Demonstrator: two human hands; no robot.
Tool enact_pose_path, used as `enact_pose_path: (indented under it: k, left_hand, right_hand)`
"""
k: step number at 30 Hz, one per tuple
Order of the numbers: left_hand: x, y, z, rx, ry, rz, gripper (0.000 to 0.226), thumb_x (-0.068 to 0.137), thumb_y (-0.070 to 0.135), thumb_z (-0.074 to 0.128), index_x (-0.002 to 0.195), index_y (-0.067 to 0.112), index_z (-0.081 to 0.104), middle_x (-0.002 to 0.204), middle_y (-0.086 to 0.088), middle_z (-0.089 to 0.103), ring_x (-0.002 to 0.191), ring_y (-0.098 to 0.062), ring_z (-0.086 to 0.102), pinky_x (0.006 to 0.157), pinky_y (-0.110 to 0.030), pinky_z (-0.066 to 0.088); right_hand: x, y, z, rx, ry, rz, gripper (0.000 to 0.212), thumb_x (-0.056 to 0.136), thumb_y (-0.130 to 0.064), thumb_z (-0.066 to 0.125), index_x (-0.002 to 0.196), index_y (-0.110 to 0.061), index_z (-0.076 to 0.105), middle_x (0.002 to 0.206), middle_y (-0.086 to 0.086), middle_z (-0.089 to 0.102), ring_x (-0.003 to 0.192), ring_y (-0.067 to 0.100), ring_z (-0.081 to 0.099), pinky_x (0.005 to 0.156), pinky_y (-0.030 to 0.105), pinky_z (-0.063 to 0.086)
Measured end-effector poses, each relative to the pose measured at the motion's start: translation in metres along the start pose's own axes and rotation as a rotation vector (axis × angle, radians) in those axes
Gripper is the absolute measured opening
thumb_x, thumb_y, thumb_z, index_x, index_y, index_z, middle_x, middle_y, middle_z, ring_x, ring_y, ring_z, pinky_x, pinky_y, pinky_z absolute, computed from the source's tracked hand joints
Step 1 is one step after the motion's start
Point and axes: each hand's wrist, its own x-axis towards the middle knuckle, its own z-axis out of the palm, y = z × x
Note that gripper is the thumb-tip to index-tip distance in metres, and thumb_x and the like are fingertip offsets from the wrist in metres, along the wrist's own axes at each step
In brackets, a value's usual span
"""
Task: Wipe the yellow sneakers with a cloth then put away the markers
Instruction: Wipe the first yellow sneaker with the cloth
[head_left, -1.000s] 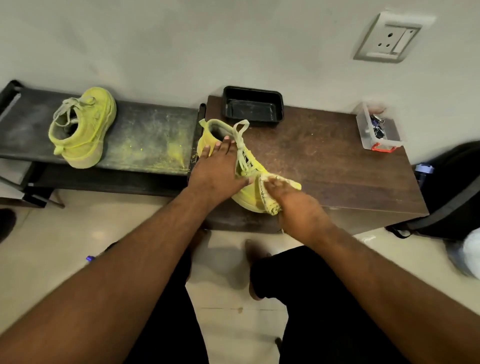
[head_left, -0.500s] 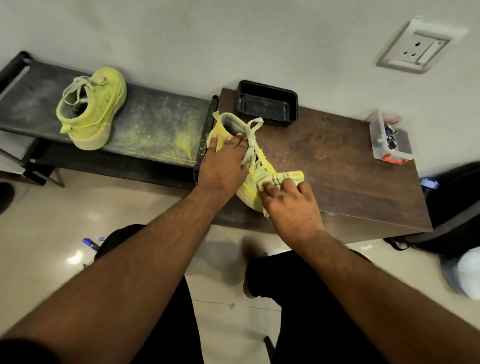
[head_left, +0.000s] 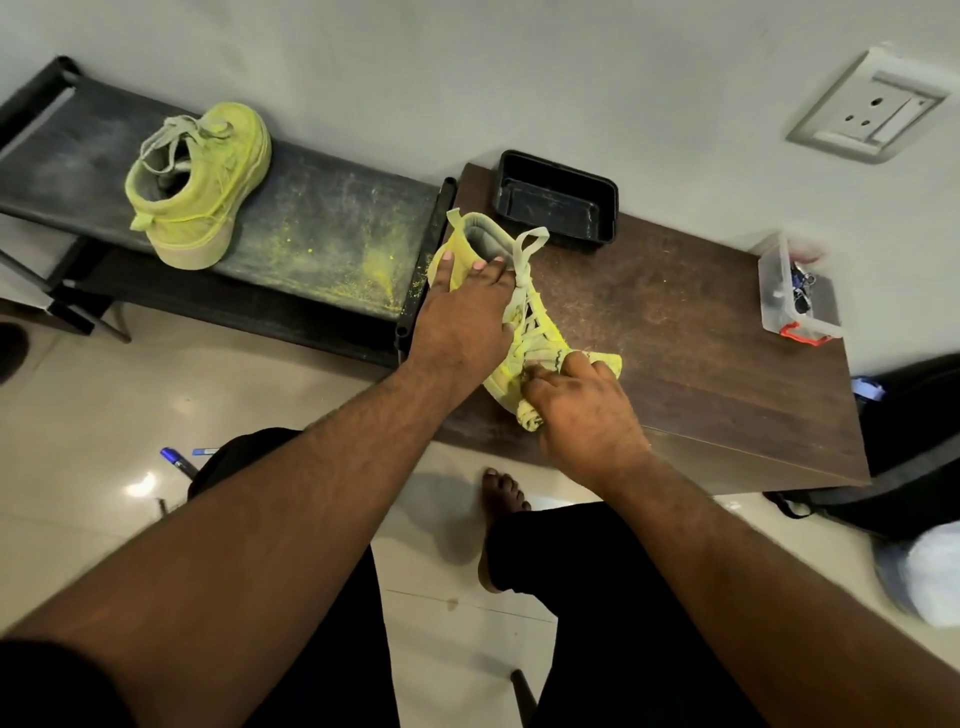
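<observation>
One yellow sneaker (head_left: 524, 332) lies on the brown wooden table (head_left: 701, 364), heel toward the wall. My left hand (head_left: 462, 322) presses flat on its ankle and side, holding it down. My right hand (head_left: 582, 410) grips a yellow-stained cloth (head_left: 530, 415) against the toe, which is mostly hidden. The second yellow sneaker (head_left: 200, 182) stands alone on the dark bench (head_left: 332, 234) to the left. A blue marker (head_left: 176, 460) lies on the floor beside my left knee, partly hidden by my leg.
A black tray (head_left: 558, 200) sits against the wall behind the sneaker. A clear plastic box with an orange clasp (head_left: 795, 293) stands at the table's right end. Yellow dust covers the bench. A dark bag (head_left: 914, 441) rests on the floor at right.
My right hand has rubbed the cloth back and forth over the toe and now sits nearer the front edge. My left hand stays on the sneaker. The view has shifted slightly.
</observation>
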Motion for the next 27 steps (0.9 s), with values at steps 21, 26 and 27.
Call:
enact_pose_path:
  k: [21, 26, 27]
  left_hand:
    - [0.004, -0.003, 0.001, -0.037, 0.006, 0.004, 0.064, 0.095, 0.032, 0.048, 0.15, 0.017, 0.021, 0.158, 0.001, 0.021, 0.145, -0.016, 0.018, 0.118, -0.042, -0.006]
    - [0.006, -0.008, -0.003, -0.056, -0.016, 0.043, 0.064, 0.093, 0.034, 0.051, 0.149, 0.019, 0.025, 0.157, 0.001, 0.023, 0.144, -0.015, 0.022, 0.118, -0.042, -0.005]
    - [0.006, -0.008, -0.003, -0.048, -0.016, 0.043, 0.064, 0.093, 0.034, 0.051, 0.149, 0.019, 0.025, 0.157, 0.002, 0.024, 0.144, -0.015, 0.023, 0.118, -0.043, -0.005]
  right_hand:
    - [0.0, 0.018, -0.002, 0.74, 0.071, 0.258, 0.018, 0.079, -0.006, 0.057, 0.088, -0.019, 0.065, 0.083, 0.007, 0.062, 0.082, 0.021, 0.056, 0.062, 0.027, 0.042]
    - [0.007, 0.011, -0.007, 0.432, 0.08, 0.217, 0.037, 0.077, -0.009, 0.051, 0.112, -0.012, 0.062, 0.081, 0.003, 0.055, 0.095, 0.023, 0.05, 0.068, 0.028, 0.038]
    - [0.007, 0.005, -0.006, 0.438, 0.048, 0.175, 0.036, 0.077, -0.008, 0.052, 0.111, -0.01, 0.062, 0.081, 0.005, 0.055, 0.096, 0.025, 0.051, 0.069, 0.03, 0.041]
